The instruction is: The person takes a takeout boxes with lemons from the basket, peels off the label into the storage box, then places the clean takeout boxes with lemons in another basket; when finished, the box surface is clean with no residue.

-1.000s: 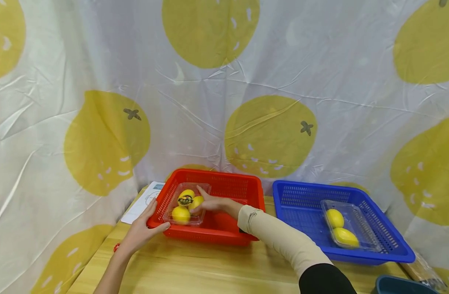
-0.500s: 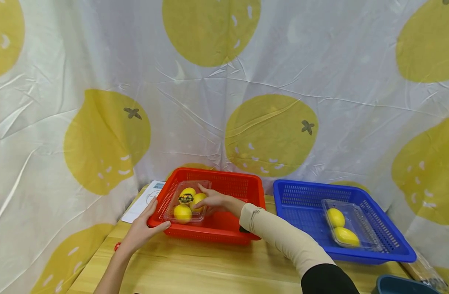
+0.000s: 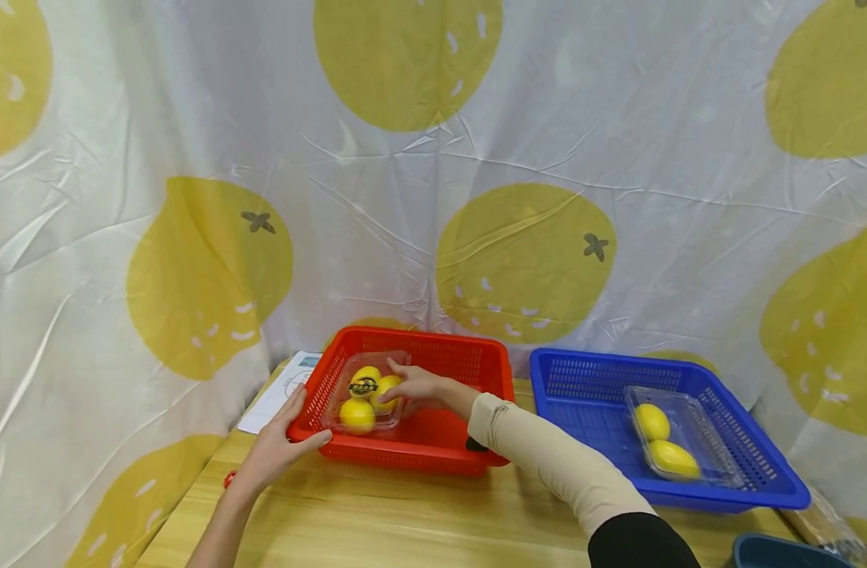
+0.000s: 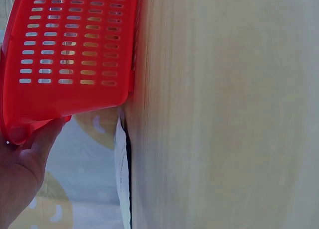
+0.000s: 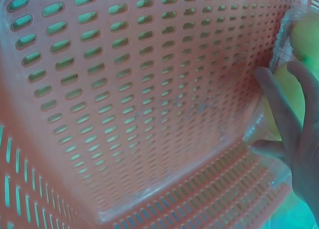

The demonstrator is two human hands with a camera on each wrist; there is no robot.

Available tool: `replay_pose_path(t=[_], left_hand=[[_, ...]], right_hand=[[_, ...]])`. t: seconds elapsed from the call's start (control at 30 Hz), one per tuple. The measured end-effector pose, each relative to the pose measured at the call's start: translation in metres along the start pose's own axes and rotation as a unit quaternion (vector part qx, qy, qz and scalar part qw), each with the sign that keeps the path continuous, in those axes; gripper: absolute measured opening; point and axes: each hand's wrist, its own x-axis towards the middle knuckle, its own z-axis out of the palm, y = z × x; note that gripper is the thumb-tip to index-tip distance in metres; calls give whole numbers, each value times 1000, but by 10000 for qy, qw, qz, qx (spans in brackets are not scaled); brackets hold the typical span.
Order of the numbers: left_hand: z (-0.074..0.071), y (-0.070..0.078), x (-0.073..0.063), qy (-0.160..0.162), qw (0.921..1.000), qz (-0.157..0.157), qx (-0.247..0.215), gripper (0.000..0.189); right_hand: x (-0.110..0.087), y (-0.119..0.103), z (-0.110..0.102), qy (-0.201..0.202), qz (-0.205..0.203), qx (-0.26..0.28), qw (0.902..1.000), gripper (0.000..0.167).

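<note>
My left hand [image 3: 275, 448] rests at the near left corner of the red basket [image 3: 440, 453], thumb along the front rim and straight fingers against the left side. In the left wrist view, a finger reaches behind the rim of the basket. Inside, a clear plastic punnet [image 3: 341, 379] holds three yellow lemons, with a black label over one lemon [image 3: 365, 377]. My right hand [image 3: 433, 388] grips the punnet's right side, thumb and fingers spread across a lemon [image 5: 286, 97]. Some of its fingers are hidden in the head view.
A blue basket [image 3: 578, 426] stands to the right, with a clear punnet holding two lemons [image 3: 673, 460]. A white sheet [image 3: 273, 402] lies left of the red basket. A small red item [image 3: 229, 479] and a dark bin [image 3: 781, 552] sit at the wooden table's edges.
My right hand has settled closer round the lemon on the right side. The punnet has shifted slightly right inside the red basket. My left hand stays at the corner.
</note>
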Motion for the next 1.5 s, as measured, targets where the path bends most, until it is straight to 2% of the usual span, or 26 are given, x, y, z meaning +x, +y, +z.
replay_pose_path(t=[0.2, 0.4, 0.67, 0.87, 1.17, 1.4, 1.5], left_hand=[[1, -2, 2, 72, 9999, 151, -35, 95], [0, -3, 2, 57, 9999, 155, -50, 96], [-1, -1, 2, -13, 9999, 94, -90, 99], [-2, 0, 2, -64, 9999, 75, -91, 100], [-2, -4, 0, -123, 9998, 89, -99, 101], [-2, -3, 1, -213, 9997, 131, -84, 99], [-4, -3, 1, -202, 9997, 146, -87, 99]], right_hand=[[-8, -5, -3, 228, -43, 52, 9997, 93], [-16, -14, -9, 470, -147, -30, 9988, 93], [-36, -29, -19, 570, -120, 93, 9983, 92], [-53, -35, -25, 461, -152, 343, 9982, 92], [-91, -46, -33, 520, -323, 682, 9958, 91], [-131, -40, -36, 837, -525, 390, 9943, 91], [-149, -35, -35, 831, -562, 267, 9946, 91]])
